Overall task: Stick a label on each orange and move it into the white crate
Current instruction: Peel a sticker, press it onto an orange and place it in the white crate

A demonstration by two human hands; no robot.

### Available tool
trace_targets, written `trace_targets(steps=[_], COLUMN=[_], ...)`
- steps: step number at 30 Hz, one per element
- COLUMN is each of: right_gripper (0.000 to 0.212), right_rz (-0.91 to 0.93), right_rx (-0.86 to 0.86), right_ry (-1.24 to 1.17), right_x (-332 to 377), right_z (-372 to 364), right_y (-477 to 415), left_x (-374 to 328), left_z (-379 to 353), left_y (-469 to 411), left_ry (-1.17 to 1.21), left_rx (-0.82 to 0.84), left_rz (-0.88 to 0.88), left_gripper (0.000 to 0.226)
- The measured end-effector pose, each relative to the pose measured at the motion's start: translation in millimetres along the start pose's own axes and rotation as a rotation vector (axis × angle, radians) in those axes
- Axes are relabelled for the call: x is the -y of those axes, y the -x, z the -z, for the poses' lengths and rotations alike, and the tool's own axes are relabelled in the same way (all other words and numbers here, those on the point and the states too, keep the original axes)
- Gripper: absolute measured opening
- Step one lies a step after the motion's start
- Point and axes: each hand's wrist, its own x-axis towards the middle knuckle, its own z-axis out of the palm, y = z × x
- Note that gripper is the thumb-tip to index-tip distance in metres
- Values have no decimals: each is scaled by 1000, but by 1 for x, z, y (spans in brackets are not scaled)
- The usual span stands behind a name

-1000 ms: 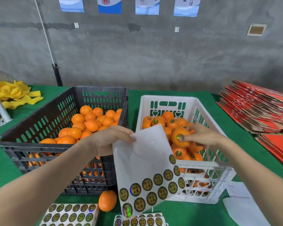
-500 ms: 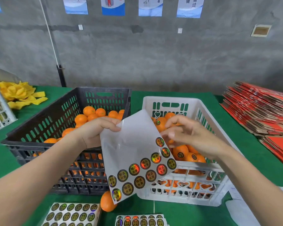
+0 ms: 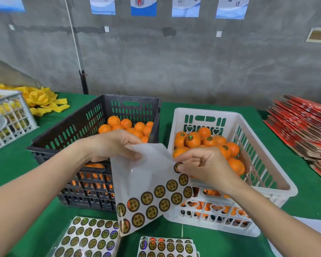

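Holding the label sheet (image 3: 146, 175) up in front of you, you are gripping its top edge with your left hand (image 3: 111, 147), the thumb pressing on the front face and the fingers curling over the edge. Your right hand (image 3: 206, 164) is pinching one round gold label (image 3: 178, 167) at the sheet's right edge between thumb and forefinger, with the other fingers curling in beside them; whether that label is coming free of the backing is not something the view is showing. The sheet is hanging tilted, its upper part bare white and its lower part carrying rows of labels, and it is covering the gap between the two crates.

The white crate (image 3: 204, 111) is sitting to your right on the green tablecloth (image 3: 17, 164), holding oranges (image 3: 193, 140), several of them showing a label on top. Your right hand is hovering over its near left corner. The black crate (image 3: 78, 127) is standing just beside it on the left, with a pile of oranges (image 3: 126, 125) showing at its far end.

Two full sheets of labels (image 3: 87, 238) (image 3: 167, 246) are lying flat on the cloth nearest you. Yellow foam nets (image 3: 43, 101) are lying in a heap at far left behind a grey crate (image 3: 7, 115), and flattened red cartons (image 3: 304, 127) are lying stacked at far right
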Motion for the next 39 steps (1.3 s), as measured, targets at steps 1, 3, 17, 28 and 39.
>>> trace_targets(steps=[1, 3, 17, 28, 39], right_gripper=[28, 25, 16, 30, 28], right_rz=[58, 211, 794, 121, 2], right_rx=[-29, -102, -341, -431, -237], right_ry=[12, 96, 496, -26, -30], right_x=[-3, -5, -9, 27, 3], right_z=[-3, -9, -19, 3, -42], right_y=[3, 7, 17, 1, -11], left_x=[2, 7, 26, 50, 168], left_z=[-3, -6, -19, -61, -139], left_y=[1, 2, 0, 9, -30], left_ry=[-7, 26, 419, -256, -796], left_rx=[-6, -9, -7, 107, 46], left_rz=[12, 54, 141, -26, 150], left_gripper=[26, 40, 33, 23, 40])
